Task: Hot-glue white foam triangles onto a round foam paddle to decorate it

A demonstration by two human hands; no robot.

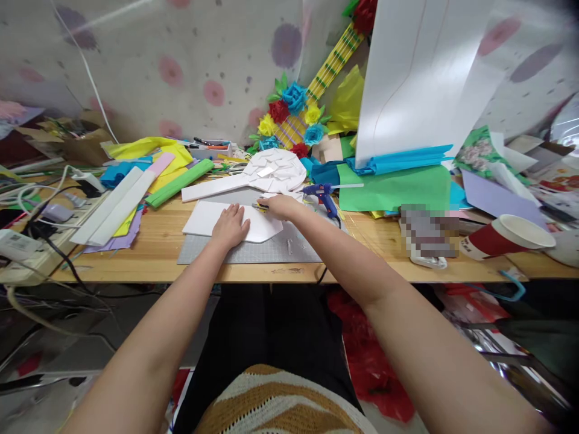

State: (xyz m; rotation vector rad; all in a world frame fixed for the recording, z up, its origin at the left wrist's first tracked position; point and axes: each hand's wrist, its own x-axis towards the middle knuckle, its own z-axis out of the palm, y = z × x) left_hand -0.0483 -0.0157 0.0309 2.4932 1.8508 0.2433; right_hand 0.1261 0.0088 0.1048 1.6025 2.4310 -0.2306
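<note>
My left hand [230, 228] lies flat with fingers spread on a white foam board [201, 218], holding it down on a grey cutting mat [203, 254]. At the board's far right edge, my right hand [283, 207] is closed around a small yellow-and-dark utility knife [260, 207], mostly hidden by the fingers. Just beyond lies a white guitar-like shape [277, 170] covered in small white pieces, with a long flat neck [212, 187] pointing left. A blue glue gun [322, 196] rests to the right of my right hand. Small white scraps [290, 246] lie on the mat.
Crepe paper rolls [181, 182] and a power strip [54, 247] with cables are at left. A flower-covered yellow guitar [298, 114] leans on the wall. Green sheets [393, 188], a large white board [416, 78] and a paper cup [506, 236] are at right.
</note>
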